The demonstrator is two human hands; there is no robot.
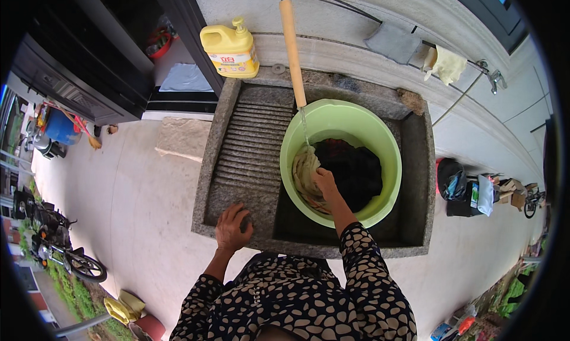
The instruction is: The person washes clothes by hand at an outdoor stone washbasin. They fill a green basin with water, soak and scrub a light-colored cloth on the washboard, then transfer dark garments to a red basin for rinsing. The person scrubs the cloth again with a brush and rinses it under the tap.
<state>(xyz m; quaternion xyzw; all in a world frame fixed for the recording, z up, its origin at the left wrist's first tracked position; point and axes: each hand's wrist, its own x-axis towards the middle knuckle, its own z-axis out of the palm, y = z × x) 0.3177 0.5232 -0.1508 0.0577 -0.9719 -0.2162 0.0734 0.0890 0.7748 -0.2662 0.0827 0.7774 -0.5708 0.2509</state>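
A light green basin (389, 192) stands in the right part of a grey stone wash sink (203, 181). Inside it lie wet dark fabric (350, 172) and a pale patterned cloth (306, 175). My right hand (325, 184) reaches into the basin, its fingers closed on the pale cloth's edge. A thin stream of water (304, 124) falls from a tan tube (292, 50) onto the basin's left side. On the sink's front left edge rests my left hand (233, 227), fingers bent and apart, holding nothing. Left of the basin is the ridged washboard surface (252, 142).
A yellow pump jug (230, 50) stands at the sink's back left corner. A grey cloth (393, 42) and a cream glove-like cloth (445, 65) hang along the wall near a tap (494, 80). Farther off are a doorway, a motorcycle (59, 243) and a black bag (452, 179).
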